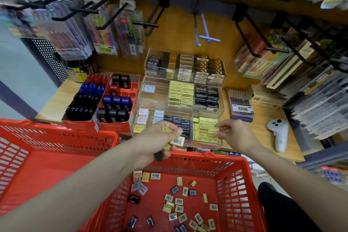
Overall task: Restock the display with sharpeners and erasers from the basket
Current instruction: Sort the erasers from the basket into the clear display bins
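Observation:
My left hand [160,138] hovers over the far rim of the red basket [231,167] and grips several small yellow erasers [178,140], plus a dark one at its lower edge. My right hand [234,133] reaches to the front clear display tray [188,144], its fingertips pinching at the yellow erasers [205,130] stacked in the tray's right compartment. Several loose yellow, dark and pink erasers [178,203] lie on the basket floor. Red boxes of sharpeners [105,98] stand left of the trays.
Two more clear trays of erasers [184,81] step up behind the front one. Pen packs hang on hooks left and right. A white controller [279,133] lies on the wooden shelf at right. A second red basket [37,156] sits at left.

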